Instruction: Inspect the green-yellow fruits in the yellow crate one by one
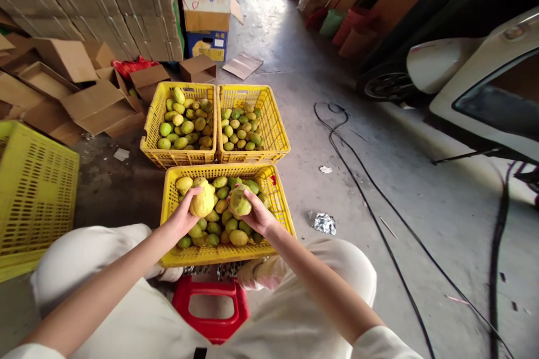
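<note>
Yellow fruit (202,200) up in the left hand (185,214), thumb along the side, and the grip is closed just as wide as the fruit's own girth! Over to the right hand (260,214), and that one has a greener fruit (241,202), thumb laid against it, fingers curled round the far side, partly hidden. Both pieces hang over the near crate (281,205), side by side but apart. The step in hand, I'd judge, is handling these one per hand, perhaps looking them over; the next move would call for steady wrists and a gentle loosening of each grip low over a resting spot, since a drop could bruise them. Now the containers! That near yellow crate, right in front of the knees, carries a loose layer of loose fruit (238,237), green mixed with yellow. Beyond it, two more stand side by side on the floor (311,190): the far-left crate (181,159) with a heap of green, yellow and brownish pieces, the far-right crate (252,156) with a lower-lying load of similar colours. And off by the left knee, a side crate (40,196), its inside out of my sight.
</note>
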A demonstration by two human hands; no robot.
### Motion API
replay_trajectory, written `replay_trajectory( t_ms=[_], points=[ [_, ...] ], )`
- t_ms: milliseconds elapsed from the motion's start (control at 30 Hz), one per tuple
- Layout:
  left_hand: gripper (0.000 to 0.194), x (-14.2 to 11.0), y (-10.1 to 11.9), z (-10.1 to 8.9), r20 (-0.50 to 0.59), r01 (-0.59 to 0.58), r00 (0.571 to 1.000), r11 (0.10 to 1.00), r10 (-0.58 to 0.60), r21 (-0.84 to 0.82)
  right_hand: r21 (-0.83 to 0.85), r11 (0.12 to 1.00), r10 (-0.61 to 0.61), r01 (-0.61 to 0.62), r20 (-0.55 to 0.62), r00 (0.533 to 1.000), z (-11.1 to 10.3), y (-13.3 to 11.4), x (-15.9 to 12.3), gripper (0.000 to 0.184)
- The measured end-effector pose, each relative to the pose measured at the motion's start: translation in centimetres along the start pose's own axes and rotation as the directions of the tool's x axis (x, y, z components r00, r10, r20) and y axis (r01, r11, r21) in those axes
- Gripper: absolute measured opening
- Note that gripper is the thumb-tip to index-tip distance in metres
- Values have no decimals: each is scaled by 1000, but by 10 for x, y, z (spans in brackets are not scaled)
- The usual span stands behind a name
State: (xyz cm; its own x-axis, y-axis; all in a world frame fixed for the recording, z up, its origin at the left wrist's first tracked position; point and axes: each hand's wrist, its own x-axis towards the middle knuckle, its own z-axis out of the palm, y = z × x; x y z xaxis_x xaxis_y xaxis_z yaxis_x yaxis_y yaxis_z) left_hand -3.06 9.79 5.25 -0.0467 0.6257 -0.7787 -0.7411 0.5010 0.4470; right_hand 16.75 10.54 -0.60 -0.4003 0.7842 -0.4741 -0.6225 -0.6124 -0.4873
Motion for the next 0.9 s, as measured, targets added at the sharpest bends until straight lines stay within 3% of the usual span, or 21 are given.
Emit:
replay_trajectory(
  t_ms=[200,400,567,733,900],
  points=[
    [23,4,2,1,-78,38,996,999,-39,-15,68,997,28,-28,-9,1000,0,-4,4,33],
    [27,3,4,-1,-12,68,998,998,-68,18,135,991,12,-15,22,1000,3,-10,5,25],
    [16,5,4,-3,3,34,999,999,-34,21,128,992,24,-20,-30,999,2,-9,3,29],
    [10,9,1,-3,-104,-38,994,999,38,2,151,987,65,-56,-54,996,-4,-8,3,27],
    [12,10,2,-2,-183,-3,983,1000,3,3,171,981,95,-94,0,995,-1,-10,5,30]
  ],
)
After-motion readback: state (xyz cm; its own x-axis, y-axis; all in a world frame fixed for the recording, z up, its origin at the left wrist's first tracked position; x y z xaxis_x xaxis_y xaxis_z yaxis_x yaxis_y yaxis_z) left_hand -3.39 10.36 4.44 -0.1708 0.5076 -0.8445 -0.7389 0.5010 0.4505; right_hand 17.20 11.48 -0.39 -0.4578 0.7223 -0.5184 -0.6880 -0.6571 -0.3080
